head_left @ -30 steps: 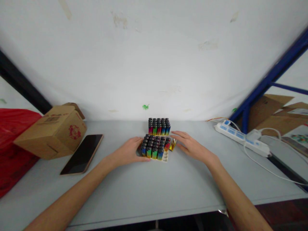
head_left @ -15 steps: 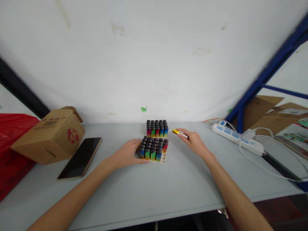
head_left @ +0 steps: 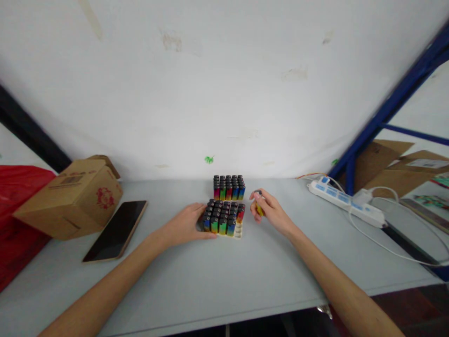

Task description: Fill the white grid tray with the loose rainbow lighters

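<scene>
My left hand (head_left: 190, 222) grips the left side of a white tray (head_left: 238, 232), its thumb along the front edge. Several black-topped, multicoloured lighters (head_left: 219, 219) stand upright in that tray, and bare slots show at its front right corner. Just right of the tray, my right hand (head_left: 268, 208) is closed around a yellow lighter (head_left: 259, 208), held upright with its black top showing above the fingers. Behind the tray stands a second block of upright lighters (head_left: 229, 188), close against the first.
On the left are a cardboard box (head_left: 70, 196), a dark phone (head_left: 115, 230) and a red bag (head_left: 21, 220). A white power strip (head_left: 345, 202) with cables lies at the right beside a blue metal frame (head_left: 351, 168). A white wall rises behind the table.
The yellow lighter in my right hand has turned from lying sideways to upright, black top up. My right hand has shifted slightly left and down. The left hand stays on the tray.
</scene>
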Tool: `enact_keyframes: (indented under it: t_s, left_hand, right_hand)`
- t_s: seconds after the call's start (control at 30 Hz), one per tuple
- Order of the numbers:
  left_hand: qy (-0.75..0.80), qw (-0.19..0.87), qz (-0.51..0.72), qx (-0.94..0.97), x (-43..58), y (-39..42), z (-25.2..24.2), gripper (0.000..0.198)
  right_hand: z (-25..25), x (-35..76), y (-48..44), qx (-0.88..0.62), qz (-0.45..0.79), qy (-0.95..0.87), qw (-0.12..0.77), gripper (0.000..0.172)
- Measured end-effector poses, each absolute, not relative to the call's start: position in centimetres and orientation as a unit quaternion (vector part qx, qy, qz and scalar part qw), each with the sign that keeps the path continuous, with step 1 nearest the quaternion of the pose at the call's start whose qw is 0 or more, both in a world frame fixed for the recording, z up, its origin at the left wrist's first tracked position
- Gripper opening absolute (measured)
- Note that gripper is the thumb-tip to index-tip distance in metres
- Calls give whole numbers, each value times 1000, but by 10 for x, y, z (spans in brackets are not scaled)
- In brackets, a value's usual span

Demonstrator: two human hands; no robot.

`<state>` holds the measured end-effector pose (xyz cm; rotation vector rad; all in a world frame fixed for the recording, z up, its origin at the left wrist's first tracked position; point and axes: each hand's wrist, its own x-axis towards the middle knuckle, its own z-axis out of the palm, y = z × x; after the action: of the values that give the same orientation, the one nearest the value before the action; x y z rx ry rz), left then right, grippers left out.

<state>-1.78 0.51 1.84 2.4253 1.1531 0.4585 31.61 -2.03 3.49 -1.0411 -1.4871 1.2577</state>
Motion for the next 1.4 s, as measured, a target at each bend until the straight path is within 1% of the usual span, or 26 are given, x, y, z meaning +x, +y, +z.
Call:
enact_keyframes:
  t_s: [0.17,0.23,0.3,0.43,0.57,0.63,0.7,0.9,1.07,1.17,1.33,1.4]
  left_hand:
    - [418,216,167,866,-16,3,22,74]
    - [417,218,169,866,-17,4,22,72]
    - [412,216,174,868,-17,5,21,72]
    - [409,211,183,869,-18,7,18,73]
    - [419,222,170,864,-18,7,19,77]
    - [419,224,167,864,-18,6,20,78]
    - [413,225,168,866,-18,6,21,77]
    - [412,214,173,869,-19,6,20,75]
    - [407,213,180,870,-19,9,16,74]
    - [403,212,187,871,-20,9,16,74]
    - [411,222,174,867,-19,8,17,78]
    - [413,225,167,866,-18,8,18,77]
  right_hand:
    - [35,305,-27,-427,574,-550,431,79]
    - [32,300,-27,-446,563,-547,429,82]
    - [28,297,-26,-473,526,-556,436,82]
    - [21,293,-24,-502,474,-574,440,74]
    - [19,293,-23,-497,498,-557,440,60]
    - [21,293,-23,-495,512,-543,445,58]
    - [23,293,-24,-497,518,-530,452,60]
    - [29,292,-26,-504,528,-521,442,79]
    - [28,291,-27,-505,527,-527,436,82]
    - [25,291,-28,-496,528,-540,428,79]
    - [22,291,-28,-490,514,-566,419,65]
    - [22,291,-28,-494,502,-574,418,65]
